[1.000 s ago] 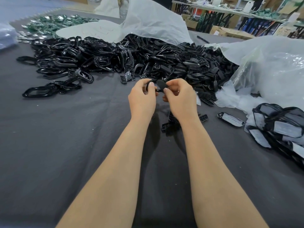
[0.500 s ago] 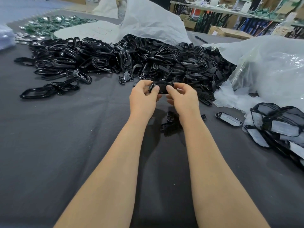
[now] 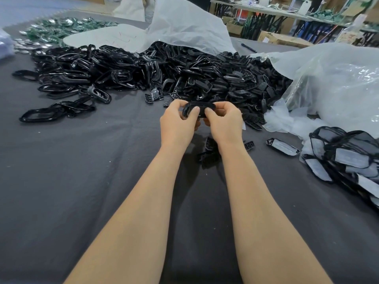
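A dark grey cloth-covered table (image 3: 61, 181) fills the view, and across its far half spreads a great heap of black plastic parts (image 3: 164, 72), oval frames on the left and smaller slotted inserts on the right. White plastic sheeting (image 3: 184, 23) lies over the back of the heap, and a clear plastic bag (image 3: 338, 85) bulges at the right edge of it. Near the right border sits a pile of black-and-grey finished pieces (image 3: 348, 158), with one single piece (image 3: 282, 146) lying just beside it on the cloth. A few loose black inserts (image 3: 209, 149) lie on the table between the forearms, under the wrists. Above them, just in front of the heap's near edge, the left hand (image 3: 177, 124) and the right hand (image 3: 224, 121) are raised together, fingers curled, each pinching one end of a small black oval plastic piece (image 3: 200, 108) with the thumbs on its near face; the piece is held level between them, off the table
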The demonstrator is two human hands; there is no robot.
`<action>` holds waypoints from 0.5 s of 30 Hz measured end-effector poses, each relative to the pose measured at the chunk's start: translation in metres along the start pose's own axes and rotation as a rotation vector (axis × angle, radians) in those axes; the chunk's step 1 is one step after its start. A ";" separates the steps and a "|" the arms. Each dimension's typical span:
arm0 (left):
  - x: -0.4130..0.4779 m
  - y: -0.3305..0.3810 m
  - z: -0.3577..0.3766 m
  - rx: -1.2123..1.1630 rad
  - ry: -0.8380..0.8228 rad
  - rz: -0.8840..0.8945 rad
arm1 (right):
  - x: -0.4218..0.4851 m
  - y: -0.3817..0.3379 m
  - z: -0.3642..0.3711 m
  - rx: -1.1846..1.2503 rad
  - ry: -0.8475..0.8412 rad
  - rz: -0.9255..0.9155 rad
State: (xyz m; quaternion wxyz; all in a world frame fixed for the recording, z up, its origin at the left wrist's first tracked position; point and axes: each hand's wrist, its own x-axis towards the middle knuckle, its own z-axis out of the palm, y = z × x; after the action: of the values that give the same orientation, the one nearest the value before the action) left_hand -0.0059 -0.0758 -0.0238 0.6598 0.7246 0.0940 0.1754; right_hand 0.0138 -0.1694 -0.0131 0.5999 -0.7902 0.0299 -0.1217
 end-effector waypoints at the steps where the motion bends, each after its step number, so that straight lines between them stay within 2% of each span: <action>1: 0.000 0.000 0.000 0.010 0.000 0.003 | 0.000 0.000 0.000 -0.004 0.005 -0.001; 10: 0.003 -0.002 0.000 -0.054 0.023 -0.048 | 0.002 0.000 -0.004 -0.021 -0.016 -0.038; 13: 0.004 -0.003 -0.001 -0.068 0.031 -0.063 | 0.012 0.006 -0.028 -0.274 0.219 -0.098; 15: 0.005 -0.004 -0.001 -0.064 0.032 -0.067 | 0.017 0.015 -0.041 -0.452 0.242 -0.046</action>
State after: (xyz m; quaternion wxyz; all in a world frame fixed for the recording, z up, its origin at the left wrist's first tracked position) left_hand -0.0016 -0.0728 -0.0271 0.6864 0.6968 0.1231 0.1679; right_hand 0.0226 -0.2150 -0.0141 0.3972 -0.8844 0.1096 -0.2192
